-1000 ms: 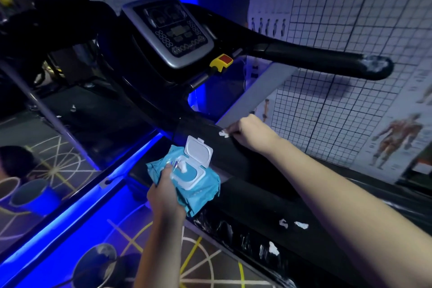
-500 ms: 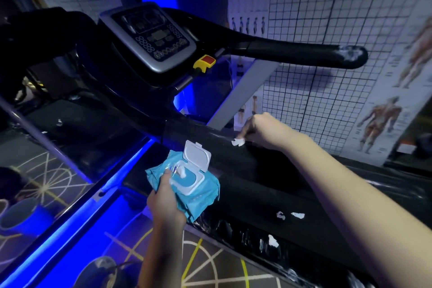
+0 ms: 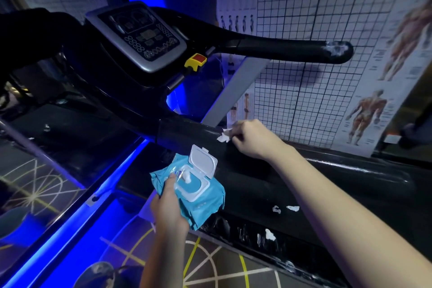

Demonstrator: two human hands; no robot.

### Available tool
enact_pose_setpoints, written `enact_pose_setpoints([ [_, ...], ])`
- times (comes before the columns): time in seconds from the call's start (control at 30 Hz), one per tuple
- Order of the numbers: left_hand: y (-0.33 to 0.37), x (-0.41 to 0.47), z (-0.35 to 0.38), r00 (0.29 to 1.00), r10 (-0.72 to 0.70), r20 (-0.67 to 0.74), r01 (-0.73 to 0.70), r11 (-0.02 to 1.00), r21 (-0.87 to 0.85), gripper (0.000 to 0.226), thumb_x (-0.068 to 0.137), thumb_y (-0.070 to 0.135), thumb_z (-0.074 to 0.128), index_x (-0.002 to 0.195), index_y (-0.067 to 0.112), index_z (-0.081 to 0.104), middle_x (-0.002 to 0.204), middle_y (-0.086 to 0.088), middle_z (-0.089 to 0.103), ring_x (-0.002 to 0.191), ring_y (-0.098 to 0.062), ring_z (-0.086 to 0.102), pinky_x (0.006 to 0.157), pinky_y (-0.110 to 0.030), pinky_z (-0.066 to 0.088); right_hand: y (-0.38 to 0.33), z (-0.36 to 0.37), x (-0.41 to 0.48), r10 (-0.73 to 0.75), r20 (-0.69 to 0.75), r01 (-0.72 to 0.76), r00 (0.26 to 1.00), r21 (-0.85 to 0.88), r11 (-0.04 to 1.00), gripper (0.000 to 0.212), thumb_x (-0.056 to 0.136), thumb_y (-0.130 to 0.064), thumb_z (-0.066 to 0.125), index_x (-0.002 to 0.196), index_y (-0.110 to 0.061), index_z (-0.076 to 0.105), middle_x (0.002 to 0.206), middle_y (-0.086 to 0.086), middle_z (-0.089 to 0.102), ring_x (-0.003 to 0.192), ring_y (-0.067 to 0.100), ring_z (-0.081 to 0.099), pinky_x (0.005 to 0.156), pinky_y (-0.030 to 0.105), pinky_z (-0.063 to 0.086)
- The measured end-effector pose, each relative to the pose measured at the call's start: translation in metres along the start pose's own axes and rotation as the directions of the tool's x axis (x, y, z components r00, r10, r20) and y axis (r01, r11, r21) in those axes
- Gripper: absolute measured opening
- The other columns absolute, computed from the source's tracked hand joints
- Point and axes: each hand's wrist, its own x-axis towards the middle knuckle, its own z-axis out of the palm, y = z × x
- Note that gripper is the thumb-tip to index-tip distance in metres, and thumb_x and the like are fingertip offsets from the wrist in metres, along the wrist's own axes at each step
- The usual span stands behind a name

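Head view shows the right hand [image 3: 251, 139] with its grip closed in a pinch on a small white wipe scrap [image 3: 224, 136], pressing it onto the top of the treadmill's near black handrail [image 3: 184, 130]. The scrap sits at the fingertips, on the side of the hand facing the console [image 3: 140, 37]. The rail's long axis runs from below the console down and to the right toward the person, passing under the right forearm. I judge that a wiping stroke has to follow that line. The left hand [image 3: 169, 208] is lower, beside the rail, its grip curled round a blue wipe pack [image 3: 201, 203] whose white lid [image 3: 202, 163] stands open. Loose white bits [image 3: 292, 208] lie on the rail nearer the person, closer to the right arm.
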Motion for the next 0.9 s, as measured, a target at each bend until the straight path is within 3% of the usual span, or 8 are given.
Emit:
enact_pose_setpoints([
  [0.17, -0.001, -0.01, -0.002, 0.999, -0.019, 0.035, 0.02, 0.999, -0.045, 0.051, 0.093, 0.037, 0.081, 0.134, 0.012, 0.064, 0.116, -0.016, 0.075, 0.092, -0.039, 0.077, 0.059, -0.047, 0.064, 0.012, -0.014, -0.02, -0.033, -0.062, 0.028, 0.998, -0.075, 0.997, 0.029, 0.092, -0.019, 0.053, 0.107, -0.019, 0.078, 0.114, -0.007, 0.074, 0.103, 0.022, 0.067, 0.092, 0.036, 0.054],
  [0.3, -0.004, -0.014, 0.002, 0.999, -0.03, 0.024, 0.032, 0.997, -0.073, 0.058, 0.093, 0.034, 0.081, 0.142, 0.013, 0.06, 0.124, -0.018, 0.073, 0.095, -0.039, 0.075, 0.054, -0.045, 0.062, 0.035, -0.03, -0.042, 0.043, -0.061, -0.049, 0.997, -0.093, 0.994, 0.029, 0.091, -0.019, 0.054, 0.104, -0.02, 0.08, 0.111, -0.007, 0.076, 0.103, 0.018, 0.068, 0.097, 0.03, 0.051],
  [0.4, -0.008, -0.019, 0.008, 0.999, -0.016, 0.045, 0.02, 0.997, -0.078, 0.049, 0.095, 0.031, 0.08, 0.136, 0.01, 0.064, 0.121, -0.017, 0.074, 0.093, -0.036, 0.076, 0.054, -0.041, 0.062, 0.045, -0.044, -0.046, 0.14, 0.018, -0.139, 0.99, -0.065, 0.988, 0.032, 0.086, -0.026, 0.048, 0.091, -0.026, 0.08, 0.1, -0.009, 0.078, 0.096, 0.015, 0.069, 0.092, 0.033, 0.055],
  [0.5, -0.014, -0.029, 0.014, 0.995, -0.015, 0.095, 0.024, 0.995, -0.096, 0.037, 0.098, 0.028, 0.076, 0.13, 0.011, 0.068, 0.117, -0.015, 0.077, 0.094, -0.034, 0.076, 0.071, -0.044, 0.062, 0.05, -0.055, -0.042, 0.246, -0.049, -0.244, 0.968, 0.056, 0.968, 0.034, 0.081, -0.032, 0.044, 0.078, -0.021, 0.076, 0.092, -0.002, 0.078, 0.081, 0.018, 0.068, 0.078, 0.031, 0.056],
  [0.6, -0.02, -0.034, 0.015, 0.995, 0.004, 0.096, 0.005, 0.995, -0.099, 0.03, 0.099, 0.026, 0.076, 0.124, 0.011, 0.071, 0.113, -0.015, 0.078, 0.092, -0.034, 0.077, 0.074, -0.045, 0.062, 0.048, -0.062, -0.039, 0.421, -0.157, -0.358, 0.893, 0.316, 0.878, 0.032, 0.087, -0.028, 0.05, 0.077, -0.023, 0.08, 0.087, -0.002, 0.077, 0.06, 0.012, 0.058, 0.059, 0.023, 0.046],
  [0.73, -0.025, -0.033, 0.012, 0.995, 0.002, 0.098, 0.008, 0.995, -0.096, 0.03, 0.098, 0.026, 0.077, 0.123, 0.011, 0.072, 0.109, -0.014, 0.08, 0.09, -0.035, 0.079, 0.063, -0.043, 0.063, 0.033, -0.05, -0.035, 0.423, -0.138, -0.356, 0.896, 0.348, 0.867, 0.032, 0.089, -0.04, 0.061, 0.077, -0.015, 0.077, 0.068, 0.006, 0.069, 0.06, 0.012, 0.055, 0.065, 0.028, 0.046],
  [0.8, -0.027, -0.032, 0.011, 0.995, -0.016, 0.1, 0.025, 0.996, -0.086, 0.03, 0.097, 0.027, 0.078, 0.122, 0.012, 0.071, 0.11, -0.015, 0.079, 0.09, -0.035, 0.078, 0.061, -0.043, 0.063, 0.026, -0.035, -0.038, 0.353, -0.127, -0.316, 0.927, 0.245, 0.917, 0.029, 0.088, -0.045, 0.068, 0.08, -0.02, 0.08, 0.074, 0.002, 0.074, 0.075, 0.014, 0.066, 0.073, 0.029, 0.052],
  [0.9, -0.031, -0.031, 0.011, 0.995, -0.027, 0.091, 0.034, 0.997, -0.074, 0.036, 0.095, 0.029, 0.08, 0.125, 0.012, 0.07, 0.112, -0.016, 0.078, 0.092, -0.038, 0.078, 0.064, -0.048, 0.064, 0.026, -0.023, -0.044, 0.279, -0.114, -0.256, 0.954, 0.179, 0.95, 0.013, 0.087, -0.036, 0.075, 0.085, -0.024, 0.08, 0.084, -0.003, 0.077, 0.088, 0.017, 0.068, 0.084, 0.032, 0.054],
])
